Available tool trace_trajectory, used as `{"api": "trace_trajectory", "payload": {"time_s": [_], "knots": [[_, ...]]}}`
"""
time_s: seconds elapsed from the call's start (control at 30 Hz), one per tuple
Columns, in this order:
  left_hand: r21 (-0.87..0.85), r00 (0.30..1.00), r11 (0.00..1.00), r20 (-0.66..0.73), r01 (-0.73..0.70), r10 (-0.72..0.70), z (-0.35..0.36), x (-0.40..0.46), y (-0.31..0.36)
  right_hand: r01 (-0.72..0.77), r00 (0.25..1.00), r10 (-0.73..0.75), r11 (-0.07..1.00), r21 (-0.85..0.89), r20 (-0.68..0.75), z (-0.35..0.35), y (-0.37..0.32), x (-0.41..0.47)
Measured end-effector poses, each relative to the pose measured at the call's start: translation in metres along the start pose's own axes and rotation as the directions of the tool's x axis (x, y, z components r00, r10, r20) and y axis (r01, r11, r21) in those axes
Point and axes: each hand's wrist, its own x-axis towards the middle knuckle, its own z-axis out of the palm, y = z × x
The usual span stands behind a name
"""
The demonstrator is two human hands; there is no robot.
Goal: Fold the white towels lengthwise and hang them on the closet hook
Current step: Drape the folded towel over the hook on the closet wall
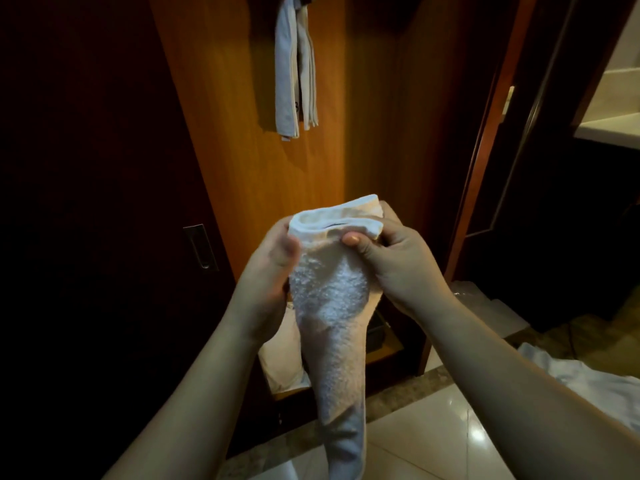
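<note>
The towel [329, 299] is soft, thick terry, light enough to hang from two pinches, and limp: below the hands it droops in a narrowing tail toward the floor tiles [433, 427]. It looks already doubled lengthwise, with its top edge rolled over into a looped fold held up in front of the closet. I'd judge the safest hold is right at that top fold, both layers pinched together, since loose terry will slide open if only one layer is caught.

The left hand [273, 268] is closed around the left end of the fold, palm inward. The right hand [388, 258] pinches the right end, thumb pressed on the front face.

Higher up, more towels [296, 71] hang against the closet's wooden back panel [242, 150]; the hook itself is out of sight. Another white cloth [588, 379] lies on the floor by the lower right edge.
</note>
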Motion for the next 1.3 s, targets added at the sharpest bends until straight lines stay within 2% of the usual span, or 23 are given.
{"api": "trace_trajectory", "payload": {"time_s": [0.1,0.2,0.3,0.47,0.53,0.67,0.73,0.87,0.9,1.03,1.2,1.3], "knots": [[0.089,1.000,0.996,0.003,-0.024,0.023,-0.004,-0.001,-0.003,-0.008,1.000,0.009,0.999,-0.037,0.024,-0.001,0.001,0.002],[0.040,1.000,0.999,0.027,-0.013,0.011,-0.005,0.000,-0.002,-0.022,0.998,0.025,0.999,-0.048,0.064,-0.003,-0.003,0.001],[0.072,0.999,0.997,-0.028,-0.028,0.030,-0.002,0.000,-0.001,-0.007,0.994,0.019,0.993,-0.116,0.104,-0.010,-0.012,-0.001],[0.181,0.993,0.977,-0.022,-0.108,0.113,0.004,0.001,-0.001,-0.014,0.984,0.049,0.980,-0.200,0.173,-0.022,-0.020,-0.006],[0.272,0.980,0.943,0.015,-0.194,0.197,0.004,0.000,0.000,-0.031,0.982,0.070,0.976,-0.216,0.175,-0.027,-0.019,-0.008],[0.491,0.921,0.779,0.213,-0.390,0.327,0.003,-0.003,0.011,-0.028,0.985,0.061,0.979,-0.200,0.161,-0.033,-0.017,-0.010],[0.598,0.920,0.700,0.273,-0.391,0.280,0.001,-0.001,0.021,-0.023,0.988,0.052,0.981,-0.195,0.146,-0.035,-0.015,-0.012],[0.824,0.913,0.393,0.370,-0.409,0.173,-0.004,0.006,0.040,-0.061,0.992,0.083,0.973,-0.222,0.090,-0.034,-0.006,-0.016],[0.835,0.908,0.357,0.384,-0.419,0.168,-0.003,0.006,0.044,-0.065,0.994,0.082,0.975,-0.213,0.072,-0.033,-0.004,-0.016],[0.811,0.895,0.382,0.422,-0.444,0.145,0.003,0.004,0.051,-0.053,0.996,0.061,0.991,-0.124,0.058,-0.029,0.000,-0.013],[0.807,0.927,0.464,0.359,-0.366,0.107,0.004,0.007,0.050,-0.051,0.996,0.052,0.999,-0.014,0.071,-0.025,0.005,-0.008],[0.802,0.929,0.478,0.357,-0.359,0.097,0.004,0.009,0.049,-0.043,0.998,0.041,0.998,0.053,0.039,-0.020,0.007,-0.005]]}}
